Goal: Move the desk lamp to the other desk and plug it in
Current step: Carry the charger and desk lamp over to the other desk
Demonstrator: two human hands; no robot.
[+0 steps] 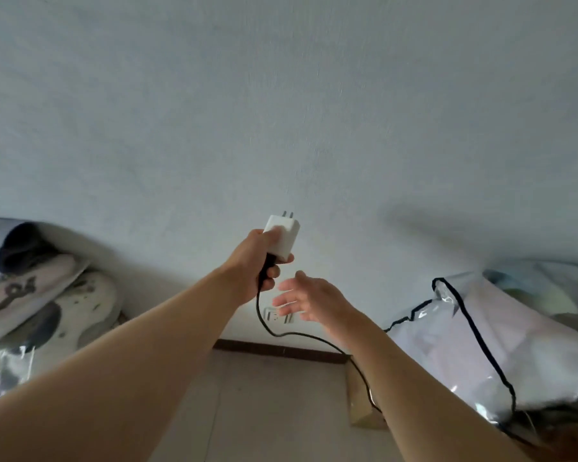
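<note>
The left hand [252, 261] held a white plug adapter [282, 240] in a closed grip, prongs pointing up toward the wall [281, 95]. Its black cord [301, 335] trailed down and right toward the floor [264, 395]. The right hand [309, 296] hovered just below with fingers spread wide, empty, in front of what looked like a wall socket [279, 315], partly blurred. Clear storage bags [481, 335] sat by the right edge of the floor.

White plug adapter [282, 240], a rounded block with two metal prongs pointing up toward the wall, held well above a white wall socket [278, 315]. A black cord [309, 336] leaves its lower end, curving down and right; the socket is blurred, apparently unoccupied.
</note>
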